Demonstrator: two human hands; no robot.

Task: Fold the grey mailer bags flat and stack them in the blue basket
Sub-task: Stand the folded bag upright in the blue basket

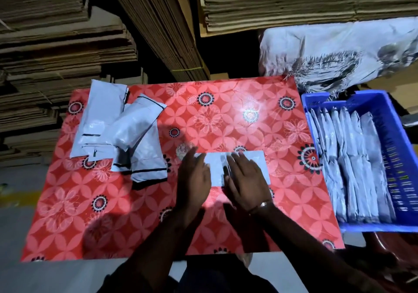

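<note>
Surface: table [226,116] under glossy red flowered cloth.
Room: dim, flat cardboard stacks [67,44] behind.
Hands: left hand [194,175] and right hand [246,179], fingers straight, press a flat grey bag [216,168] at mid-table.
Loose bags: crinkly grey heap [119,132], far left.
Basket: blue basket [398,134] at right, folded bags [352,168] standing on edge in rows.

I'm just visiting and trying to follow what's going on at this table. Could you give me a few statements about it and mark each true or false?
1. Both hands, left hand and right hand, press flat on one mailer bag. True.
2. The blue basket is empty. False: folded bags already fill it in rows.
3. A pile of unfolded bags lies on the table's left side. True.
4. The tablecloth is plain green. False: it is red with a flower pattern.
</note>
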